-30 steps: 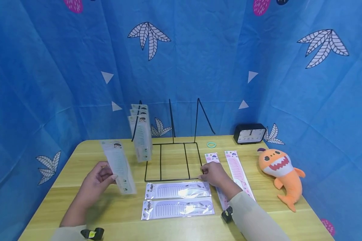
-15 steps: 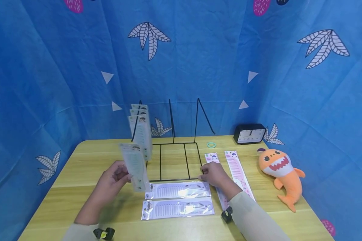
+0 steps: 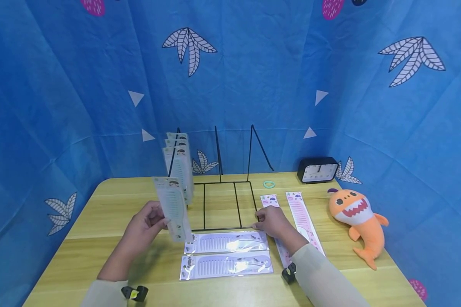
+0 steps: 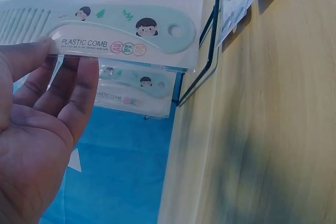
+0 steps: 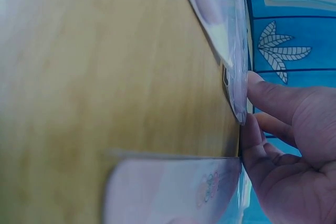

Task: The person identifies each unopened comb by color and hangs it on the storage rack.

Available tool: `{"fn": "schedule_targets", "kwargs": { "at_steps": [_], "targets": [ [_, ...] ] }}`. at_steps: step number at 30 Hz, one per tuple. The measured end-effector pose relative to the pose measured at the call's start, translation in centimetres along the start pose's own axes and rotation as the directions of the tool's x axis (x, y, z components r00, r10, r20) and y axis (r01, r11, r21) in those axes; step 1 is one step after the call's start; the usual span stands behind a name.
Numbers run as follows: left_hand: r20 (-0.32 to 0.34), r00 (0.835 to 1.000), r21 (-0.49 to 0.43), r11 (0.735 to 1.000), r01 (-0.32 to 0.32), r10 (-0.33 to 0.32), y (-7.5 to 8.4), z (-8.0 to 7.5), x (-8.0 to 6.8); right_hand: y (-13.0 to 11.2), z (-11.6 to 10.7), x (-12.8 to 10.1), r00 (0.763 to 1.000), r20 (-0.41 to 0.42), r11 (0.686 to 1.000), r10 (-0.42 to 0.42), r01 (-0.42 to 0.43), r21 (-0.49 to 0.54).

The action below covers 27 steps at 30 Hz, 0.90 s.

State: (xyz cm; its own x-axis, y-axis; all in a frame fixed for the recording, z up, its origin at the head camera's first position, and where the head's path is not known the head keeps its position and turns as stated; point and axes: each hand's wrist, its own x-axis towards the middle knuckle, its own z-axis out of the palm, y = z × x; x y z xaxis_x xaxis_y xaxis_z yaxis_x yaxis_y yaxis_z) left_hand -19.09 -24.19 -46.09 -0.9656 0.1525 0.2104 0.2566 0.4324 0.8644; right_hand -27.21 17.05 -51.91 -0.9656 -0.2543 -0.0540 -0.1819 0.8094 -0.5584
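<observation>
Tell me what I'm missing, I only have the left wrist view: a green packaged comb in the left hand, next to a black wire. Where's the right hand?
Observer: The right hand rests at the front right corner of the black wire rack, fingertips at the wire.
Operator: Anything already in the rack?
Observer: Yes, green packaged combs stand upright in its leftmost slot; the other slots look bare.
Operator: And on the table?
Observer: Two purple packaged combs lie flat in front of the rack, and two pink ones lie to its right.

Head view high, facing down at table; wrist views close, low, perhaps sharing wire rack.
</observation>
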Motion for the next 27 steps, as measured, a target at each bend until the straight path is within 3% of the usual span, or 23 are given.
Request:
{"fn": "schedule_targets", "kwargs": {
  "at_steps": [10, 19, 27],
  "targets": [
    [0.002, 1.000, -0.014, 1.000, -0.016, 0.016, -0.2, 0.1, 0.3, 0.0, 0.1, 0.0, 1.000, -0.016, 1.000, 0.012, -0.012, -0.007],
    [-0.014, 0.998, 0.006, 0.998, 0.056, -0.056, -0.5, 0.2, 1.0, -0.1, 0.1, 0.0, 0.999, -0.017, 0.999, 0.033, -0.033, -0.004],
    [-0.023, 0.998, 0.005, 0.998, 0.066, -0.066, -0.7, 0.4, 2.1, -0.2, 0.1, -0.1, 1.000, -0.009, 1.000, 0.029, -0.029, -0.001]
  ]
}}
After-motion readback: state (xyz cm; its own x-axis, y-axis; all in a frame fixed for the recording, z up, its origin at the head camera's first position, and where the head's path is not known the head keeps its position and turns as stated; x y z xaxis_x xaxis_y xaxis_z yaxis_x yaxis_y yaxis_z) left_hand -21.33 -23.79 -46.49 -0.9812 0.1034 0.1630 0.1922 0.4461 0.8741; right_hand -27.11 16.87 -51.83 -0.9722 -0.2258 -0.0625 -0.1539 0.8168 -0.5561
